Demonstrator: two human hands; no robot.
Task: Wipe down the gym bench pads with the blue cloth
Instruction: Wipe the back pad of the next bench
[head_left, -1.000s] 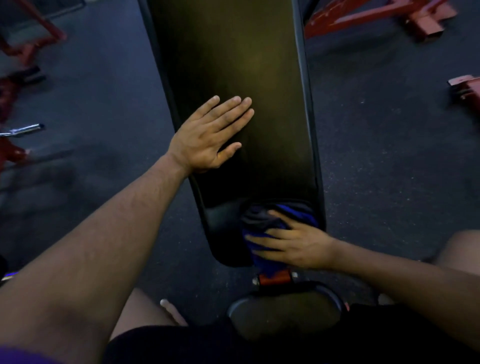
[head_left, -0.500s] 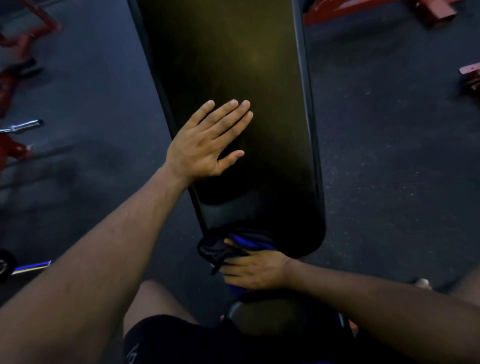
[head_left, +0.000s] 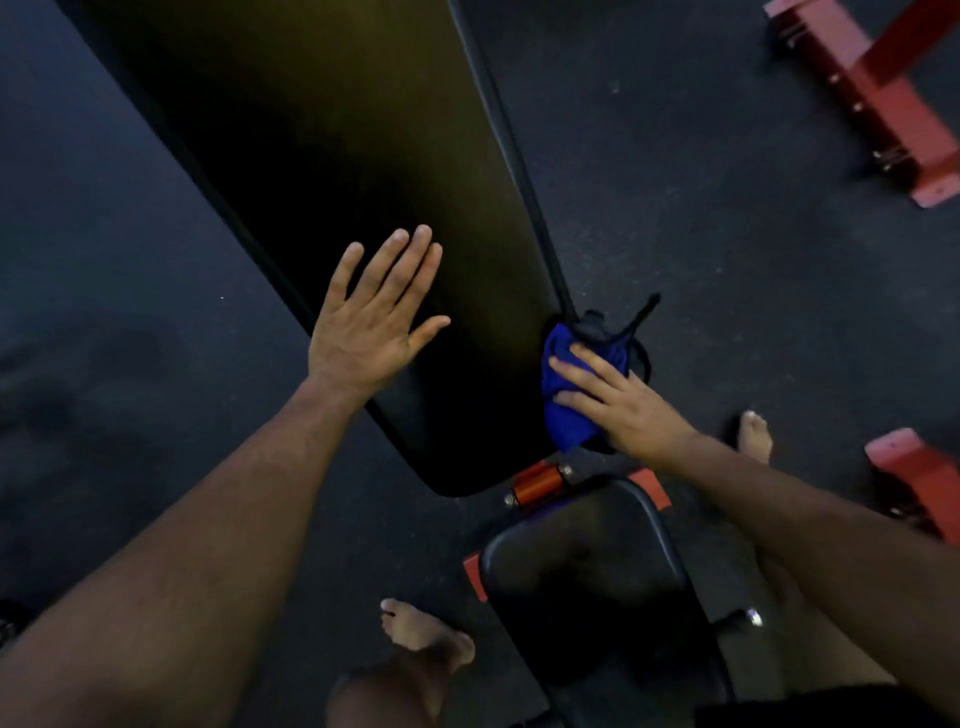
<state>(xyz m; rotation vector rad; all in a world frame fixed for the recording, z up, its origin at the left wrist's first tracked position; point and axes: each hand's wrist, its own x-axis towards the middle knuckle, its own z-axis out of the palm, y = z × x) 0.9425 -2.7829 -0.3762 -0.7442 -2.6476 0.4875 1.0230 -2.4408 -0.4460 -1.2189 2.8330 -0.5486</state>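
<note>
A person's left hand (head_left: 371, 322) lies flat, fingers straight and spread, on the long black back pad (head_left: 332, 171) of a gym bench, near its lower left edge. At three o'clock from it, the right hand (head_left: 618, 402) presses a bunched blue cloth (head_left: 566, 395) against the pad's right edge, fingers extended over it. The black seat pad (head_left: 587, 577) sits at six o'clock, above bare feet on dark flooring.

No text, label, brand, number or sign can be read anywhere in view.
</note>
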